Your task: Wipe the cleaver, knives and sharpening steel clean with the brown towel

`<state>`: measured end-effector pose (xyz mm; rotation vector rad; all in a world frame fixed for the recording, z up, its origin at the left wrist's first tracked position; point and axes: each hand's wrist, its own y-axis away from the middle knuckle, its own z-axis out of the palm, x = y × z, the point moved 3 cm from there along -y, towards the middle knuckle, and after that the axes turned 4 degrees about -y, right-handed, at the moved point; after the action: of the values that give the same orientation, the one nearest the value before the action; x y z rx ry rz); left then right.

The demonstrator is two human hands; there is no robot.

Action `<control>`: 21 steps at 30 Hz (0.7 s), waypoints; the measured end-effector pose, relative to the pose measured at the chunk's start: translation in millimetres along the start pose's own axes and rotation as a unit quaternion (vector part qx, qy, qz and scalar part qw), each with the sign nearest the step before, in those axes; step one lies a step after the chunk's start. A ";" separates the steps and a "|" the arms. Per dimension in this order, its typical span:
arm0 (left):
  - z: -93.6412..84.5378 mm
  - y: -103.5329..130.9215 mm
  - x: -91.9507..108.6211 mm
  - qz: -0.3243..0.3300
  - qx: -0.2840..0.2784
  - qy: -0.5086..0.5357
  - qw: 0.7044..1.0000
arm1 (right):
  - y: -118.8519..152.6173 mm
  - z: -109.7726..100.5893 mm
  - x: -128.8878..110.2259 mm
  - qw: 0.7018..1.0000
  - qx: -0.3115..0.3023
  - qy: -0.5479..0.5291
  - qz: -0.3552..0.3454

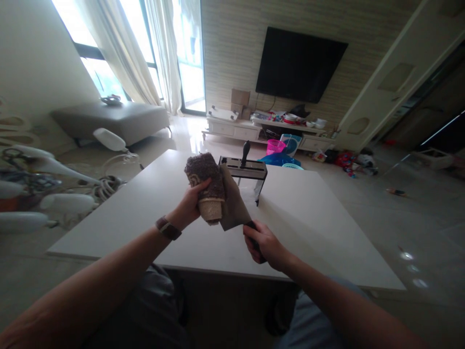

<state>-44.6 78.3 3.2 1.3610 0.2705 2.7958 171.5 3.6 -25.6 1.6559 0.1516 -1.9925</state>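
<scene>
Two bare hands were held above the white counter [308, 223], each with its fingers closed on something. A thick folded cloth [204, 173], dark brown and shaggy outside with a pale pattern on one side and a beige layer exposed at its lower end, was gripped by the left hand [191, 203], whose thumb was laid across the front while the other fingers were mostly hidden behind. The black handle of a cleaver [235, 208] was wrapped by the curled fingers of the right hand [267, 242]. Its broad grey blade was angled up and to the left, with its flat face turned toward the camera and its left side set along the right side of the cloth; whether the two were touching could not be told. Beyond the blade, a slotted knife block [249, 168] was stood on the counter, its left end partly overlapped by the blade in the view, and one black handle [245, 151] was seated upright in it. A brown wristband [168, 228] was worn on the left wrist. Past the counter, a pink basket [276, 146] was placed before a low white cabinet [247, 133], above which a black television [300, 64] was mounted on the wall.
</scene>
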 end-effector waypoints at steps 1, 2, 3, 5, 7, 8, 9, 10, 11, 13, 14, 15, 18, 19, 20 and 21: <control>-0.3 0.5 -1.4 -0.006 -0.001 -0.004 1.000 | 0.7 0.4 1.8 1.000 0.005 -0.010 0.005; -0.3 1.3 -3.2 -0.013 -0.002 -0.008 1.000 | 1.2 0.8 3.5 1.000 0.010 -0.021 0.008; -0.1 2.3 -5.4 -0.022 -0.003 -0.012 1.000 | 1.6 1.3 5.0 0.999 0.015 -0.032 0.011; 0.7 4.8 -10.6 -0.042 -0.003 -0.023 0.999 | 1.6 2.4 6.9 0.999 0.021 -0.046 0.012; 2.5 7.8 -16.0 -0.057 -0.004 -0.036 0.998 | 0.7 3.0 7.0 0.998 0.027 -0.051 0.006; 3.9 9.5 -18.5 -0.061 -0.007 -0.043 0.997 | 0.1 2.9 6.3 0.998 0.032 -0.053 0.002; 5.4 11.3 -21.1 -0.062 -0.011 -0.051 0.997 | -0.5 2.6 5.3 0.998 0.037 -0.055 -0.003; 7.2 13.2 -23.6 -0.062 -0.017 -0.059 0.996 | -1.1 2.2 3.9 0.997 0.042 -0.058 -0.008; 9.3 15.3 -26.3 -0.061 -0.026 -0.068 0.995 | -1.5 1.6 2.3 0.997 0.047 -0.063 -0.015; 13.7 19.7 -32.0 -0.063 -0.047 -0.087 0.993 | -1.9 0.1 -0.6 0.995 0.058 -0.079 -0.023; 15.8 22.0 -35.0 -0.065 -0.057 -0.098 0.991 | -2.1 -0.9 -1.8 0.994 0.064 -0.090 -0.026; 17.7 24.3 -38.1 -0.069 -0.066 -0.111 0.989 | -2.3 -2.2 -2.8 0.992 0.072 -0.101 -0.030; 22.1 30.3 -47.1 -0.082 -0.083 -0.149 0.982 | -3.1 -6.8 -4.6 0.987 0.101 -0.120 -0.044; 23.1 31.8 -49.8 -0.088 -0.090 -0.159 0.979 | -3.4 -8.3 -4.8 0.985 0.109 -0.121 -0.049; 23.8 33.0 -52.3 -0.093 -0.097 -0.167 0.977 | -3.8 -9.6 -4.8 0.985 0.115 -0.122 -0.050; 24.1 33.8 -54.4 -0.096 -0.102 -0.173 0.975 | -4.2 -10.5 -4.6 0.984 0.118 -0.123 -0.049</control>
<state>9.9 43.5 -19.1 1.6343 0.0944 2.3068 179.2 13.0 -24.8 1.5488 -0.0989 -2.3462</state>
